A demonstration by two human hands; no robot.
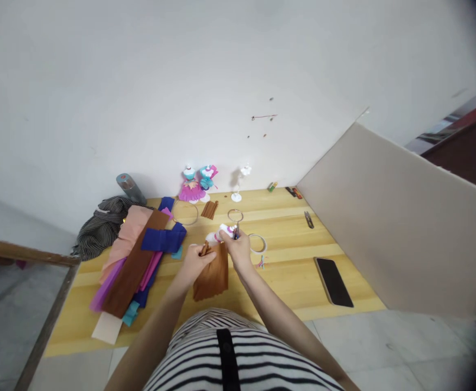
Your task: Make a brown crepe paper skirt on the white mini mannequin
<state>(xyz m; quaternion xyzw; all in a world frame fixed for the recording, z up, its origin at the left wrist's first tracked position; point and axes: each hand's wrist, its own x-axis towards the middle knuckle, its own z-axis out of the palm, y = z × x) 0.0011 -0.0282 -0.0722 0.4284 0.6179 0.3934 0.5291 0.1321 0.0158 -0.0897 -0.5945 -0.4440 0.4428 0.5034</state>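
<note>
Above the table's middle, my left hand (196,264) is closed on a piece of brown crepe paper (212,279), its gathered upper edge pinched in my fingers and the sheet hanging down. A small white mannequin (225,230) with pink trim lies tilted in my right hand (238,251), whose fingers are closed around it. A slim dark tool (237,231) shows beside the right fingers; its kind is too small to make out. The paper's top touches the mannequin's lower part. Two dressed mannequins (191,187) and a bare white mannequin (237,187) stand against the wall.
Stacked crepe paper strips (130,266) cover the table's left side, near a striped cloth (103,228) and a grey bottle (131,188). Wire coils, a tape roll (264,244), thread snips (308,220) and a phone (334,282) lie rightward. A pale panel (396,222) borders the right.
</note>
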